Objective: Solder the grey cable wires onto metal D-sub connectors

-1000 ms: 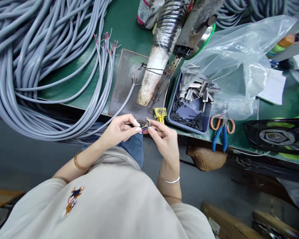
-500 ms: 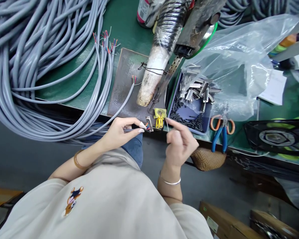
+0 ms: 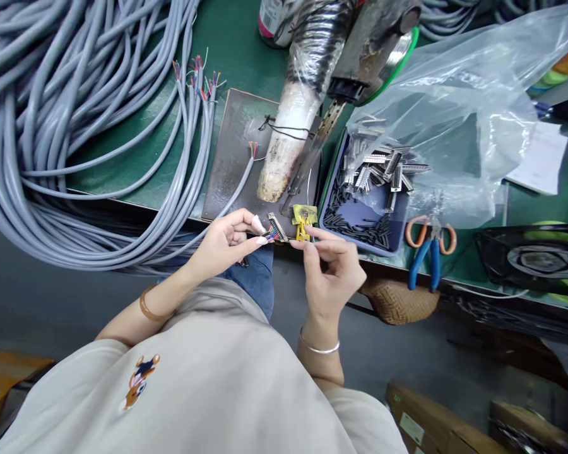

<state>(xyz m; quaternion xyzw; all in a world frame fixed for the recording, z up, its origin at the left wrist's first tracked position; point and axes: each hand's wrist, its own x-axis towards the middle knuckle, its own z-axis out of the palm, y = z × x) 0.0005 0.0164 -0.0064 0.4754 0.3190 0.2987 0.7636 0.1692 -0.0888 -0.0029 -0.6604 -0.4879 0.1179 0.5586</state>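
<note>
My left hand (image 3: 230, 246) pinches the coloured wires just behind a multi-pin metal connector (image 3: 278, 227), holding it at the bench edge. The connector is tilted, with its pin row facing up and right. Close to its right end is my right hand (image 3: 334, 268), thumb and forefinger drawn together; whatever they hold, if anything, is too small to make out. Behind those fingertips stands a yellow clip (image 3: 303, 226) on the bench edge, partly covered by the hand. A soldering iron (image 3: 315, 151) slants down above the clip, beside a plastic-wrapped hose (image 3: 281, 145).
Many grey cables (image 3: 99, 126) fill the left side. A blue tray (image 3: 392, 243) holds metal connectors (image 3: 383, 167) and small black tubes (image 3: 360, 224), partly under a plastic bag (image 3: 468, 113). Cutters (image 3: 426, 252) and a black fan (image 3: 539, 260) are at the right.
The connector in my left hand has turned and moved slightly left and up. My right hand has come down and left, its fingers closing together near the connector.
</note>
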